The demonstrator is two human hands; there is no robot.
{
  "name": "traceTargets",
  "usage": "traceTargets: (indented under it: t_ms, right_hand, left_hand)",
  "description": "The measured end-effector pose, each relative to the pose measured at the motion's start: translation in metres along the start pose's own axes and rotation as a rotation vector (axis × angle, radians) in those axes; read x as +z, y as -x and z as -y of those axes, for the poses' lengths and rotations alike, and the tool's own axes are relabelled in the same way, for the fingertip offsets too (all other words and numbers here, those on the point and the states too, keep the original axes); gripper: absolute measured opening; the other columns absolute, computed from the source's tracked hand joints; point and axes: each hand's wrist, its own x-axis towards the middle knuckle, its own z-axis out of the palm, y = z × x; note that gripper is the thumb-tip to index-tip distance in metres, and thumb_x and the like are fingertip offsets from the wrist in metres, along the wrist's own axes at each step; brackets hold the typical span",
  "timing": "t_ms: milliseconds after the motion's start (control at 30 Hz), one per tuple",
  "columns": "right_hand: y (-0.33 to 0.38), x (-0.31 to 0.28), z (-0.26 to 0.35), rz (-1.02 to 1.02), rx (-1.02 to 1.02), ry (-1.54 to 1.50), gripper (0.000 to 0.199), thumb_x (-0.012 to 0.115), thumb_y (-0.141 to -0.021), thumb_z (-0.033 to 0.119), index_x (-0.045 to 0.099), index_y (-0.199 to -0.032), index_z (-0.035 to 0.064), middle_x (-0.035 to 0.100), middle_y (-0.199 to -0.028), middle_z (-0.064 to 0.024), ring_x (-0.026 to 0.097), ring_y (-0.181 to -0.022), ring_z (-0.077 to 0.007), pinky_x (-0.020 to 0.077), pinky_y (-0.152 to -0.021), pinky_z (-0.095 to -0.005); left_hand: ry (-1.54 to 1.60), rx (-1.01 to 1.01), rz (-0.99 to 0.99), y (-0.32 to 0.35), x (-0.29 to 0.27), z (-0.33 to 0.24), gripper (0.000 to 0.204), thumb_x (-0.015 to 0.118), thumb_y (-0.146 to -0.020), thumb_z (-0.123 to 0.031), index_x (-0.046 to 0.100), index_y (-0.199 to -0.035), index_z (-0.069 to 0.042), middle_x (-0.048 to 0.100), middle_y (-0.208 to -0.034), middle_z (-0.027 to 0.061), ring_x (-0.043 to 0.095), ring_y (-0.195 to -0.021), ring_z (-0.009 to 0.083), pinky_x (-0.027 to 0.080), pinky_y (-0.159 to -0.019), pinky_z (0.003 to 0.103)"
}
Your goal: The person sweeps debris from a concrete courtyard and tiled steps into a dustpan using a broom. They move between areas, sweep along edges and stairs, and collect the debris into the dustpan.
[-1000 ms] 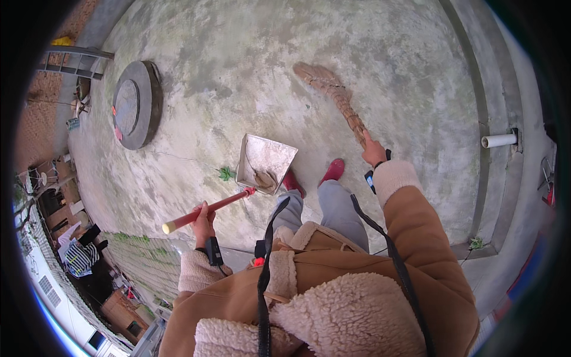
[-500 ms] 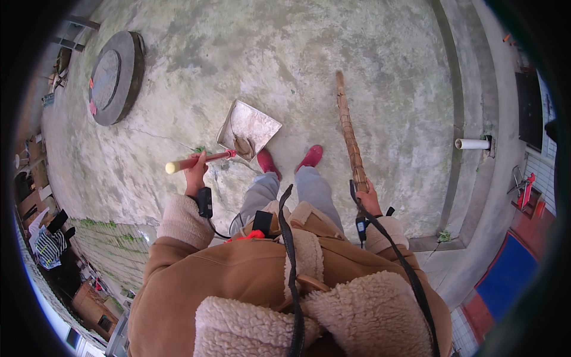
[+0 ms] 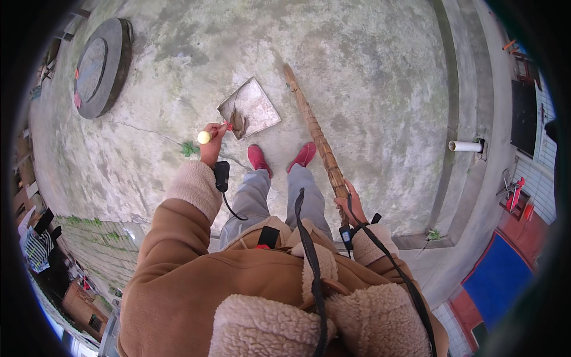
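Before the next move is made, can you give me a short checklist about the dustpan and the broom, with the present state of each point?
1. Left hand closed on dustpan handle: ok.
2. Right hand closed on broom stick: ok.
3. Dustpan flat on concrete floor: cannot tell.
4. Dirt inside the dustpan: ok, a small heap at its back.
5. Red shoes apart from the dustpan: ok.
6. Broom head visible: not ok, only the stick shows.
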Motion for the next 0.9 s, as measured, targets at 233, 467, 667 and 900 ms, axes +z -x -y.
traceTargets:
  t_ms: [233,467,667,900]
  right_hand:
    - [-0.058,0.025,0.014,0.008,-0.041,0.024,0.066,0.052,-0.069,0.000,0.027,-0.131,0.0056,0.054,-0.081,-0.0047,0.049,-0.056,-0.0113,0.0412,-0.049,-0.0249]
    - [-0.017,0.028,0.014,0.135,-0.024,0.148,0.073,0.055,-0.065,-0.001,0.027,-0.131,0.0074,0.054,-0.075,-0.0058,0.049,-0.053,-0.0125,0.0406,-0.047,-0.0260]
    - [0.022,0.031,0.020,0.109,-0.061,0.148,0.071,0.055,-0.064,-0.001,0.030,-0.130,0.0075,0.054,-0.074,-0.0062,0.049,-0.053,-0.0120,0.0407,-0.048,-0.0254]
    - [0.013,0.048,0.023,0.168,-0.028,0.383,0.068,0.058,-0.065,0.001,0.033,-0.128,0.0083,0.056,-0.091,-0.0089,0.053,-0.064,-0.0141,0.0423,-0.052,-0.0250]
  left_hand:
    - [0.035,0.129,0.004,-0.020,0.000,0.023,0.012,0.062,-0.078,-0.010,0.053,-0.080,-0.002,0.060,-0.076,0.0034,0.054,-0.073,0.0071,0.042,-0.067,0.019]
    - [0.068,0.023,-0.031,-0.006,-0.022,0.020,0.014,0.064,-0.077,-0.011,0.055,-0.083,-0.002,0.060,-0.077,0.0030,0.054,-0.072,0.0065,0.042,-0.066,0.019]
    - [0.072,0.019,-0.079,0.019,-0.062,-0.003,0.019,0.067,-0.074,-0.015,0.057,-0.084,-0.002,0.059,-0.073,0.0004,0.051,-0.068,0.0051,0.041,-0.062,0.019]
    - [0.154,0.018,0.012,0.049,-0.071,-0.033,0.018,0.066,-0.074,-0.012,0.057,-0.082,0.001,0.063,-0.079,0.0077,0.058,-0.075,0.0100,0.045,-0.066,0.022]
